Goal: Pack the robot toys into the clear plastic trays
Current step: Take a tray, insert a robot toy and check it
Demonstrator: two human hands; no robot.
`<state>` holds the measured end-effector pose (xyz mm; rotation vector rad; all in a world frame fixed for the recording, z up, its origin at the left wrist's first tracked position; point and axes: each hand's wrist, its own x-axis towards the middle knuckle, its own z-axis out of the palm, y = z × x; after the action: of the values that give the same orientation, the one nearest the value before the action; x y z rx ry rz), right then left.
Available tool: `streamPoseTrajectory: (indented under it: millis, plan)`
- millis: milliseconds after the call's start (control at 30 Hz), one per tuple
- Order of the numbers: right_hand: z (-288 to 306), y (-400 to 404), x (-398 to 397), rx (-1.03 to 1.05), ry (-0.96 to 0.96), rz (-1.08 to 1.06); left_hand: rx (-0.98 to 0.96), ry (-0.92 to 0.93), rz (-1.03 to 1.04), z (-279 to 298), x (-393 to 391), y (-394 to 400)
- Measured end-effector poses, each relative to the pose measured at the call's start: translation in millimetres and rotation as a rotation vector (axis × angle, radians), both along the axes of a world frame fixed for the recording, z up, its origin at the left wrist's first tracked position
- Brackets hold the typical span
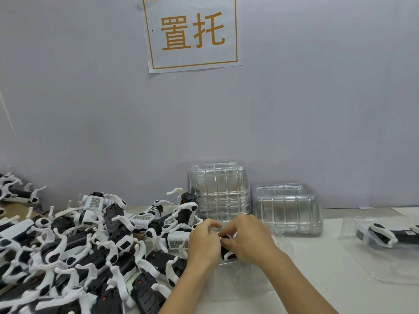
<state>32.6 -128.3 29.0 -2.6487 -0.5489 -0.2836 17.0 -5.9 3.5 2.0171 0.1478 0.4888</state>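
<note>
Packing bench: toys left, trays behind and right

A heap of robot toys covers the left of the table. Both hands, left hand and right hand, meet at centre on one robot toy above a clear tray lying before them. Behind the hands, against the wall, stand a taller stack of trays and, right of it, a lower stack. At far right a packed tray holds a toy. A paper sign hangs on the wall above.

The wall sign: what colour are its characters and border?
Orange on white paper, clearest in the head view.
</note>
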Motion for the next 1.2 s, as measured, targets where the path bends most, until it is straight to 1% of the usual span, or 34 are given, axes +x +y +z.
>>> streamPoseTrajectory:
  millis: [100, 233, 333, 400, 533, 600, 700, 767, 800, 867, 900, 933, 1000, 1067, 1133, 1200]
  plan:
    - [1.4, -3.4, 1.1, -0.020, 0.032, 0.034, 0.007, 0.009, -0.005, -0.2, 0.2, -0.5]
    - [1.9, -15.2, 5.5, 0.049, 0.146, 0.133, 0.023, 0.006, -0.016, -0.4, 0.2, -0.4]
    - [3.9, -24.6, 5.0, 0.193, 0.194, 0.181, 0.035, 0.001, -0.022, -1.0, 1.1, -0.4]
    - [5.9, -36.6, 9.0, 0.281, 0.175, 0.122, 0.051, 0.004, -0.024, -2.2, 1.1, 0.1]
    - [6.0, -66.6, 18.0, 0.332, 0.126, -0.054, 0.075, 0.013, -0.028, -2.5, 0.3, 0.2]
    - [2.2, -71.1, 20.7, 0.363, 0.131, -0.074, 0.086, 0.012, -0.035, -2.4, -0.9, 0.1]
    - [-3.1, -65.8, 21.4, 0.317, 0.165, -0.062, 0.086, 0.007, -0.045, -1.3, -2.9, -0.6]
    - [-4.4, -63.0, 20.1, 0.322, 0.155, -0.043, 0.115, -0.015, -0.075, -0.4, -4.2, -0.9]
    - [-4.7, -63.3, 20.1, 0.359, 0.135, -0.034, 0.152, -0.051, -0.098, 0.0, -4.7, -0.8]
    - [-4.7, -65.3, 20.6, 0.500, 0.093, -0.023, 0.286, -0.154, -0.172, 2.0, -5.6, -1.1]
    - [-4.9, -66.3, 20.8, 0.569, 0.077, -0.019, 0.379, -0.177, -0.227, 3.7, -6.4, -1.7]
    - [-5.2, -67.0, 20.9, 0.622, 0.067, -0.018, 0.481, -0.158, -0.288, 5.9, -7.4, -3.0]
    - [-6.5, -68.0, 21.3, 0.669, 0.065, -0.023, 0.667, -0.011, -0.386, 8.8, -8.4, -4.3]
    - [-8.1, -67.6, 21.2, 0.668, 0.074, -0.023, 0.790, 0.148, -0.430, 10.0, -8.7, -3.8]
    - [-9.1, -66.7, 21.6, 0.663, 0.080, -0.021, 0.874, 0.240, -0.439, 11.5, -9.4, -4.0]
    - [-8.8, -66.4, 22.2, 0.659, 0.075, -0.022, 0.901, 0.269, -0.430, 12.6, -10.3, -4.9]
